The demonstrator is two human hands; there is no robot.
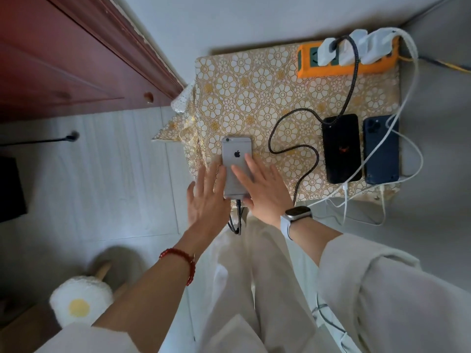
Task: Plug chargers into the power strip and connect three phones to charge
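Orange power strip (346,62) sits at the far right edge of a small table w/ a gold floral cloth (254,98), three white chargers (354,48) plugged into it. A black phone (341,149) and dark blue phone (381,150) lie face down side by side at right w/ white cables (405,138) running to their near ends, while a silver phone (235,161) lies face down at the near left edge, a black braided cable (293,143) in its near end. Both hands are spread flat, gripping nothing: left hand (206,197) beside the silver phone's left edge, right hand (265,189), smartwatch (297,215) on the wrist, w/ fingers resting on its back.
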